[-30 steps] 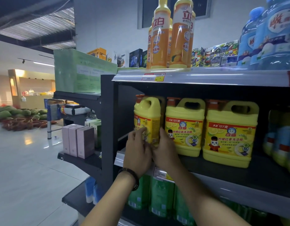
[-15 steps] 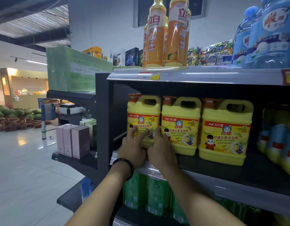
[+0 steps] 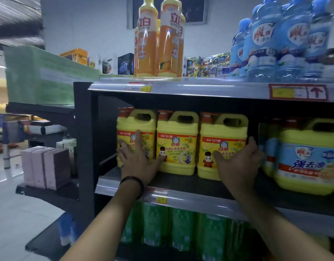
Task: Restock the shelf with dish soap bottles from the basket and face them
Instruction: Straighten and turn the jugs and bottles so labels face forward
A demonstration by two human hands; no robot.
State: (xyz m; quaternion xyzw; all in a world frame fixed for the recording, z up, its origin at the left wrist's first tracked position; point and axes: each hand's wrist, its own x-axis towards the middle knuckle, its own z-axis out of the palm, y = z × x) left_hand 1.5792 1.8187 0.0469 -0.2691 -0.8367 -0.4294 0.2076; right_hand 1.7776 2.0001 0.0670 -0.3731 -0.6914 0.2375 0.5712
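Three yellow dish soap jugs stand in a row on the middle shelf point(image 3: 200, 185), labels to the front, sides touching or nearly so. The left hand point(image 3: 138, 162) lies flat on the left jug point(image 3: 141, 125), fingers point(image 3: 138, 136) straight and spread over the label, gripping nothing. The right hand point(image 3: 239, 162) holds the right jug point(image 3: 222, 132), thumb on the front label, fingers point(image 3: 252, 142) curled round its right side. The middle jug point(image 3: 176, 146) has the left thumb just at its lower corner.

Around them:
- Blue-label jug point(image 3: 309, 159) just right of the right hand, crowding it, cut off by the frame edge.
- Orange bottles point(image 3: 158, 40) and blue bottles point(image 3: 282, 40) on the top shelf.
- Green bottles point(image 3: 181, 228) on the shelf below, tops hidden behind the shelf rail.
- Price tag point(image 3: 155, 194) on that rail, by the left wrist, which wears a dark wristband point(image 3: 133, 180).
- Pink boxes point(image 3: 47, 166) and a green carton point(image 3: 40, 74) on the end shelving to the left.

Hard to see: the left jug's lower label is covered by the hand. Jug caps sit in shadow under the upper shelf. Label print is too blurred to read reliably.
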